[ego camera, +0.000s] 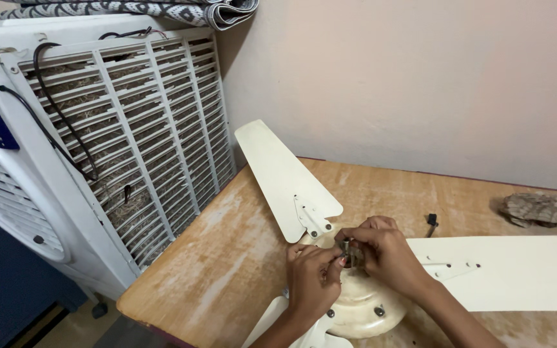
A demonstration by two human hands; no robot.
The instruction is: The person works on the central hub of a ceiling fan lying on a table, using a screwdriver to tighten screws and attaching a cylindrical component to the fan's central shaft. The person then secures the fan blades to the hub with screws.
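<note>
A cream ceiling fan lies on a worn wooden table [227,258]. Its round motor housing [359,306] sits under both my hands, with one blade [282,177] pointing to the far left, another blade [517,270] to the right, and a third partly visible at the bottom. My left hand [314,277] and my right hand [388,251] meet over the hub. Together their fingertips pinch a small dark metal part [352,252] at the top of the motor. What the part is exactly stays hidden by my fingers.
A white air cooler [98,142] with slatted side grille and dangling black cables stands left of the table. Folded patterned cloth [162,9] lies on top of it. A crumpled brownish rag [539,209] and a small black piece [432,220] rest near the wall.
</note>
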